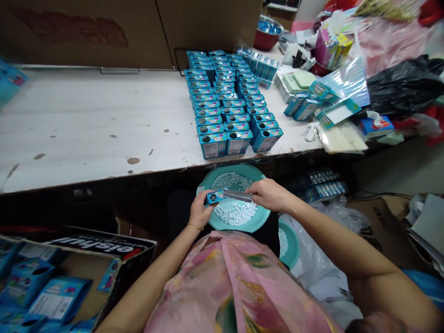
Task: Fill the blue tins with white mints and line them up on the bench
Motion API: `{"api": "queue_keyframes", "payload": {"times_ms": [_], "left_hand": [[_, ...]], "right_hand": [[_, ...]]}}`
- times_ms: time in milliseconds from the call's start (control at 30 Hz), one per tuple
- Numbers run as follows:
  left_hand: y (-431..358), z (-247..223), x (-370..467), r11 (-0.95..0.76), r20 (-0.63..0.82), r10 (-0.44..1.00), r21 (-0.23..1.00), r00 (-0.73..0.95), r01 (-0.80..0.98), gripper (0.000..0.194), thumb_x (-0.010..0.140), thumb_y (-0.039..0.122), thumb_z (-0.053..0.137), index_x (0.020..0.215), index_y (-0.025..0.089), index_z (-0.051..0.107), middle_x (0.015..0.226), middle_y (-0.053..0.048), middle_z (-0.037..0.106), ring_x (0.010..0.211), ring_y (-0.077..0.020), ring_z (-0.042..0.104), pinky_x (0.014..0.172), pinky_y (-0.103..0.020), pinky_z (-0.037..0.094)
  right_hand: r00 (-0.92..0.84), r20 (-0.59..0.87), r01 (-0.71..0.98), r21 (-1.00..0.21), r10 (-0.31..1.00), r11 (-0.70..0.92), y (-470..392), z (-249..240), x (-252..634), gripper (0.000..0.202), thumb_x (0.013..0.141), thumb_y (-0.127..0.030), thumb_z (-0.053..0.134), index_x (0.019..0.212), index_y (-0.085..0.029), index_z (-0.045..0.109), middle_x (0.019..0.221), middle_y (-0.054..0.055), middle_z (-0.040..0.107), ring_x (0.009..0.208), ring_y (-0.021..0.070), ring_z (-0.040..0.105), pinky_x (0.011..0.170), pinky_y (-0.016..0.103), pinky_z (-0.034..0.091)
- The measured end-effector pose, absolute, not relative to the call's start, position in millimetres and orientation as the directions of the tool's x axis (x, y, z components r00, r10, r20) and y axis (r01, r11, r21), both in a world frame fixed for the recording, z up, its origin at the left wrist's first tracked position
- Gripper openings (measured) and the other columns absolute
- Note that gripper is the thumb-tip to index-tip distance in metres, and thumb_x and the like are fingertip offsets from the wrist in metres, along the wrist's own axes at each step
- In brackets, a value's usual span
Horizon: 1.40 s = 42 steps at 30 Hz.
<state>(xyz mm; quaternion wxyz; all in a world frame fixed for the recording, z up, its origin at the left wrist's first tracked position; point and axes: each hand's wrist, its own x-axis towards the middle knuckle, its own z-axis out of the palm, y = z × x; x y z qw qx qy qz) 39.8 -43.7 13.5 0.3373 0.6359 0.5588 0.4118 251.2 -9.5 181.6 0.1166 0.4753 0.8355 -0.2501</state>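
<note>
My left hand (199, 212) grips a small blue candy box (214, 197) with a round dark hole in its top, held over a turquoise basin (265, 221). My right hand (266, 194) is closed around a long grey metal tool, perhaps a scoop (237, 195), whose far end meets the box or lies just beside it. Beneath both hands, many small white candies (236, 214) lie in the basin. On the white table ahead, rows of similar blue boxes (212, 144) stand upright, and white candies rest on a few of their tops.
At the lower left is an open carton (104, 259) of blue boxes. A second turquoise basin (293, 245) sits low on the right. Flattened packaging, a black bag (402, 88) and a red bowl (265, 40) crowd the right of the table (104, 125). Large brown cardboard (86, 32) stands behind.
</note>
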Motion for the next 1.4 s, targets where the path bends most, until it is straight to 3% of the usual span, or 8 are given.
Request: {"api": "queue_keyframes", "payload": {"times_ms": [300, 433, 633, 733, 867, 1067, 1267, 1400], "left_hand": [[-46.1, 18.2, 41.8, 0.070, -0.069, 0.998, 0.994, -0.011, 0.087, 0.043, 0.058, 0.027, 0.066, 0.096, 0.018, 0.049, 0.094, -0.004, 0.059, 0.084, -0.0161, 0.057, 0.077, -0.030, 0.045], [-39.0, 14.2, 52.5, 0.074, -0.076, 0.997, 0.990, 0.014, 0.120, 0.042, 0.056, 0.027, 0.066, 0.094, 0.017, 0.050, 0.091, -0.003, 0.058, 0.080, -0.0158, 0.057, 0.075, -0.030, 0.045], [-35.8, 12.2, 44.8, 0.019, -0.003, 0.997, 0.976, -0.075, 0.216, 0.041, 0.058, 0.029, 0.065, 0.095, 0.019, 0.050, 0.088, -0.001, 0.056, 0.081, -0.0152, 0.055, 0.078, -0.030, 0.043], [-39.6, 18.2, 37.6, 0.041, -0.013, 0.993, 0.968, -0.115, 0.246, 0.044, 0.057, 0.033, 0.066, 0.096, 0.018, 0.050, 0.090, -0.002, 0.057, 0.082, -0.0158, 0.055, 0.079, -0.032, 0.042], [-43.8, 25.9, 32.5, 0.069, -0.029, 0.989, 0.960, -0.147, 0.272, 0.045, 0.057, 0.036, 0.066, 0.095, 0.017, 0.051, 0.090, -0.003, 0.059, 0.081, -0.0164, 0.056, 0.078, -0.032, 0.043], [-46.4, 25.7, 27.9, 0.051, 0.002, 0.985, 0.951, -0.172, 0.305, 0.042, 0.057, 0.034, 0.066, 0.093, 0.018, 0.052, 0.087, -0.002, 0.060, 0.078, -0.0153, 0.056, 0.075, -0.029, 0.044], [-47.4, 25.4, 32.5, 0.033, 0.002, 0.994, 0.947, -0.110, 0.319, 0.039, 0.060, 0.032, 0.064, 0.095, 0.018, 0.052, 0.088, -0.002, 0.060, 0.080, -0.0162, 0.057, 0.076, -0.030, 0.044], [-47.0, 24.9, 43.3, -0.005, 0.020, 0.999, 0.933, -0.036, 0.359, 0.036, 0.063, 0.028, 0.061, 0.097, 0.019, 0.053, 0.091, -0.003, 0.059, 0.083, -0.0171, 0.056, 0.078, -0.031, 0.043]], "right_hand": [[-0.436, -0.195, 0.820, -0.489, 0.878, 0.299, -29.7, 159.5, 285.0, 0.034, 0.078, -0.016, 0.040, 0.101, -0.022, 0.064, 0.079, 0.002, 0.065, 0.073, 0.0117, 0.056, 0.066, 0.021, 0.037], [-0.374, -0.292, 0.887, -0.391, 0.881, 0.247, -27.7, 137.0, 295.7, 0.035, 0.078, -0.018, 0.039, 0.104, -0.024, 0.062, 0.092, 0.002, 0.064, 0.083, 0.0147, 0.056, 0.071, 0.023, 0.038], [-0.274, -0.465, 0.962, -0.144, 0.842, 0.233, -26.4, 47.0, 288.5, 0.042, 0.082, -0.013, 0.030, 0.118, -0.023, 0.050, 0.110, 0.006, 0.057, 0.097, 0.0183, 0.052, 0.075, 0.025, 0.039], [-0.355, -0.527, 0.931, -0.124, 0.772, 0.343, -36.1, 11.4, 263.0, 0.043, 0.082, -0.008, 0.027, 0.119, -0.021, 0.047, 0.109, 0.009, 0.056, 0.096, 0.0184, 0.052, 0.072, 0.026, 0.040], [-0.429, -0.613, 0.893, -0.176, 0.663, 0.415, -46.7, -6.1, 243.6, 0.034, 0.081, -0.011, 0.036, 0.104, -0.021, 0.059, 0.099, 0.008, 0.061, 0.089, 0.0178, 0.056, 0.069, 0.025, 0.041], [-0.463, -0.614, 0.886, -0.295, 0.639, 0.358, -34.3, 6.0, 276.7, 0.037, 0.075, -0.015, 0.045, 0.105, -0.030, 0.061, 0.102, 0.000, 0.063, 0.096, 0.0158, 0.054, 0.073, 0.021, 0.039], [-0.610, -0.404, 0.751, -0.568, 0.681, 0.335, -27.5, 83.1, 296.9, 0.033, 0.074, -0.014, 0.048, 0.103, -0.020, 0.063, 0.085, 0.003, 0.064, 0.081, 0.0134, 0.055, 0.071, 0.020, 0.037], [-0.631, -0.329, 0.740, -0.528, 0.703, 0.417, -25.2, 139.7, 277.8, 0.031, 0.078, -0.017, 0.042, 0.101, -0.023, 0.063, 0.077, 0.002, 0.062, 0.074, 0.0130, 0.054, 0.065, 0.021, 0.034]]}}
